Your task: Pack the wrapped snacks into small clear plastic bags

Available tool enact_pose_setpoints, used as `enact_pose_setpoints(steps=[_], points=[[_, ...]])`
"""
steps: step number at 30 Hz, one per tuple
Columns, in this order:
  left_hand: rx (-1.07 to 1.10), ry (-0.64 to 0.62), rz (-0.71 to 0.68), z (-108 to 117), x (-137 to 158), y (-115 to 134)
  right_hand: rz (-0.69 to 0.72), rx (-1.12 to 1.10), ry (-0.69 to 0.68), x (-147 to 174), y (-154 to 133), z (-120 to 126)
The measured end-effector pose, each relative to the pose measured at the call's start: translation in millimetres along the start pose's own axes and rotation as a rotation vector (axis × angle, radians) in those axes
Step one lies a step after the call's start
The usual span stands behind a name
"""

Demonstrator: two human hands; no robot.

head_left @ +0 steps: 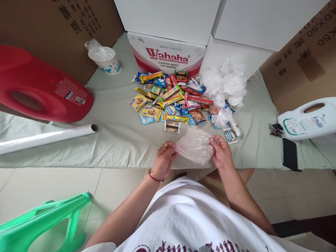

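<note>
Head view, left to right: my left hand (164,159) pinches one edge of a clear bag (194,145), and my right hand (222,154) pinches the other, fingers closed on the film. I hold the bag over the table's (118,140) near edge, before the snacks (170,101). It looks light, limp and slippery; I judge the rim the best hold.

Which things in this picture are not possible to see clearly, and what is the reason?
- Head view: whether the clear plastic bag, held between left hand and right hand, contains anything; its creased film hides that.
- Red jug: cut off by the left edge.
- White jug: cut off by the right edge.
- Snack packets: print too small to read.
</note>
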State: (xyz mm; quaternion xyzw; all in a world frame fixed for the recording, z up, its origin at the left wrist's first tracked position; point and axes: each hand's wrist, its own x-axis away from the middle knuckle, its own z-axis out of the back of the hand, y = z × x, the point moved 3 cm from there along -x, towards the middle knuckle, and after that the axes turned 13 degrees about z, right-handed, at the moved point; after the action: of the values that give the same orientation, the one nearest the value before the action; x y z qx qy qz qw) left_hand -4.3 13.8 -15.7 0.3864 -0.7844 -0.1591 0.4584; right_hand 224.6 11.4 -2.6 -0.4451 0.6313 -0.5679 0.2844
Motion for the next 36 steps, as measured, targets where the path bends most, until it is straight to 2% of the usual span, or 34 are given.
enact_pose_setpoints(steps=[4,7,9,12,15,17,20,21,24,27,31,36], points=[[-0.036,-0.016,0.085,4.6,-0.3,13.1,0.039,0.050,-0.113,3.7,-9.3,-2.5],[-0.074,-0.091,0.244,-5.2,-6.6,20.0,0.057,0.114,-0.245,5.5,-11.5,-3.3],[-0.128,-0.149,0.298,-13.7,-12.4,21.1,0.082,0.183,-0.318,3.0,-11.0,-0.7],[-0.186,-0.098,0.175,-20.5,-20.4,20.4,0.187,0.379,-0.356,-2.6,-13.7,5.8],[-0.203,0.021,0.005,-23.5,-21.9,15.4,0.479,0.626,-0.197,1.4,-26.9,6.1],[-0.240,0.055,-0.084,-27.6,-19.0,10.9,0.579,0.653,-0.183,12.1,-30.9,-5.3],[-0.276,0.038,-0.171,-34.0,-13.9,6.6,0.434,0.514,-0.394,26.1,-18.8,-32.9],[-0.264,0.044,-0.195,-33.6,-13.3,7.2,0.380,0.484,-0.412,27.6,-13.4,-39.0],[-0.176,0.180,-0.277,-18.7,-16.0,16.4,0.331,0.433,-0.227,21.0,-2.8,-36.7],[-0.124,0.382,-0.327,8.6,-21.4,29.2,0.330,0.310,-0.061,15.0,2.2,-13.9],[-0.178,0.520,-0.308,33.2,-24.7,33.3,0.292,0.251,0.010,31.0,9.8,16.0],[-0.378,0.584,-0.412,34.1,-21.2,29.4,0.282,0.148,0.062,58.0,5.4,25.4]])
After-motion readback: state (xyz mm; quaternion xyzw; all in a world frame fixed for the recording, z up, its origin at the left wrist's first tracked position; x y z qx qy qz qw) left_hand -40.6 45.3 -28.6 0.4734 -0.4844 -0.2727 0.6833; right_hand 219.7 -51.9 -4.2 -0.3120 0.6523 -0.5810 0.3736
